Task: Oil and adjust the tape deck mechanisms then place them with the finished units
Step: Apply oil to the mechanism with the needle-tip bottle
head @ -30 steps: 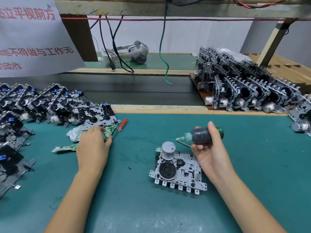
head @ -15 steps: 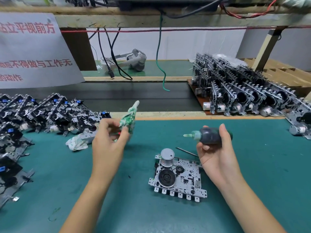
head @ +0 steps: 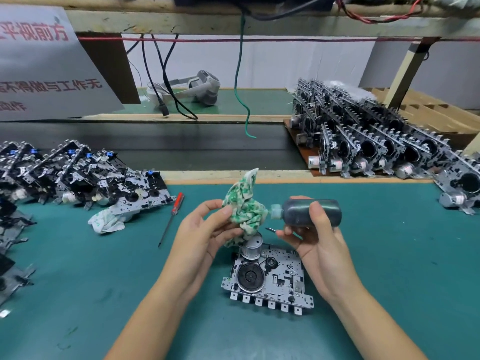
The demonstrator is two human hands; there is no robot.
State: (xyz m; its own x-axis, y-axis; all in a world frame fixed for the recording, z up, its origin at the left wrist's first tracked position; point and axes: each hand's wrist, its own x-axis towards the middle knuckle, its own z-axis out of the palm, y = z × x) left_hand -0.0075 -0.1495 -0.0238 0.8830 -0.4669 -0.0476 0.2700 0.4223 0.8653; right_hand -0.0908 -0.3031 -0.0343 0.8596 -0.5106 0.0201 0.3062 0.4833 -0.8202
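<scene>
The left hand [head: 205, 229] grips a crumpled green-and-white rag [head: 244, 211], thumb and fingers curled round it, and holds it against the pale nozzle of a dark oil bottle [head: 310, 213]. The right hand [head: 317, 240] grasps that bottle, which lies sideways with its nozzle pointing left into the rag. Both hands hover above the green counter [head: 389, 268]. Directly beneath them, 1 tape deck mechanism [head: 270, 279] lies flat on the counter, its silver motor cylinder standing up at the far edge just under the rag and its black flywheel facing up. A thin metal tool tip [head: 270, 229] shows just below the bottle, by the right fingers. To the left, a red-handled screwdriver [head: 172, 216] lies on the counter near another crumpled rag [head: 106, 222]. Beyond that, at the far left, is a pile of mechanisms [head: 78, 175]. At the far right, rows of mechanisms stand on edge on a brown board [head: 301, 149], with 1 more mechanism [head: 462, 185] lying just to their right.
</scene>
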